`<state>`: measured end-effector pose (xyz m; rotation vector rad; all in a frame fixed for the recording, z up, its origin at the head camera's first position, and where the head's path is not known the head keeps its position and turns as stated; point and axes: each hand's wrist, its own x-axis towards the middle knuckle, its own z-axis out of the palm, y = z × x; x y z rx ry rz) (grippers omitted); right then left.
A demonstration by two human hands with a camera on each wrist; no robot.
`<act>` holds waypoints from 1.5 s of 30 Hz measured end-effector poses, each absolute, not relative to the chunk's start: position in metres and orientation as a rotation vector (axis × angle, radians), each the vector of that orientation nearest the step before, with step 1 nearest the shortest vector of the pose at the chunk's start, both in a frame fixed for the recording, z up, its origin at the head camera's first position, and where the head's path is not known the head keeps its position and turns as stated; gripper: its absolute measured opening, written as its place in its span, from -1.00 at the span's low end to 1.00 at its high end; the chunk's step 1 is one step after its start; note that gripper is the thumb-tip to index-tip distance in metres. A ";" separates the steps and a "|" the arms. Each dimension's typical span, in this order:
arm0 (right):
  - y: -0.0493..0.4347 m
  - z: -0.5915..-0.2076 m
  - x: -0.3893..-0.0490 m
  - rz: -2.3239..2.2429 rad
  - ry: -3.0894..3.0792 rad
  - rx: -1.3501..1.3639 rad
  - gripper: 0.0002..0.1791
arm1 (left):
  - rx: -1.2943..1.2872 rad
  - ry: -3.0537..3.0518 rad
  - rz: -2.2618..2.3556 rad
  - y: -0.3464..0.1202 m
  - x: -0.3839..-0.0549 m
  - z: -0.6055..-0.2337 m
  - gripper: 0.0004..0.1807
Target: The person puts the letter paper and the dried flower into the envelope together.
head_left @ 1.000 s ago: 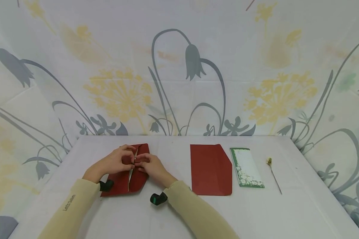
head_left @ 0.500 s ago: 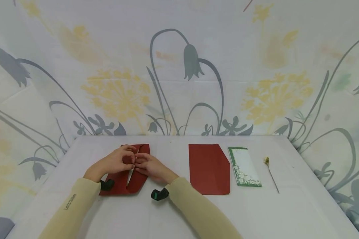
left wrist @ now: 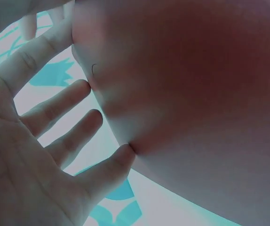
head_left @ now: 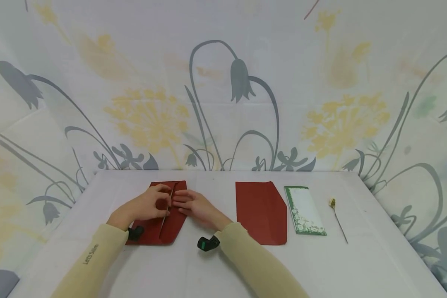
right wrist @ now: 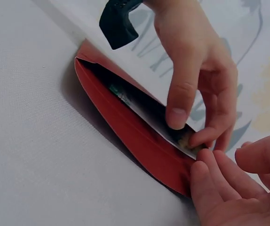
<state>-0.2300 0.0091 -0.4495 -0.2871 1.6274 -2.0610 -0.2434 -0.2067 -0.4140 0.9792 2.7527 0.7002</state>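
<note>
A red envelope (head_left: 173, 231) lies on the table's left part with its mouth gaping in the right wrist view. Inside show a green-printed white card (right wrist: 142, 110) and a small yellowish bit, apparently the head of a dried flower (right wrist: 186, 140). My left hand (head_left: 149, 203) curls its thumb and index finger into the mouth around that flower head; the exact contact is partly hidden. With fairly straight fingers, my right hand (head_left: 199, 207) touches the envelope's near panel at the mouth's end, its thumb apart. In the left wrist view the envelope's outer face (left wrist: 196, 113) is blurred and close.
To the right lie a second red envelope (head_left: 260, 213), a white card with green floral border (head_left: 306, 211) and a dried flower on a thin stem (head_left: 337, 215). A white cloth covers the table (head_left: 387, 256). A flower-printed cloth (head_left: 223, 103) hangs behind.
My right hand has drawn slightly rightward, away from my left fingertips. The gap at the envelope's mouth looks narrower. My left hand stays nearly in place.
</note>
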 end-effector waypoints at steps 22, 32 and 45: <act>0.054 -0.428 -0.222 -2.013 1.705 -0.379 -0.53 | 0.788 2.837 0.478 -0.196 -0.234 -0.418 -0.65; 0.083 -0.425 -0.214 -1.988 1.751 -0.392 -0.52 | 0.722 2.856 0.442 -0.194 -0.232 -0.419 -0.64; 0.141 -0.423 -0.202 -1.947 1.866 -0.389 -0.51 | 0.677 2.865 0.468 -0.189 -0.231 -0.417 -0.64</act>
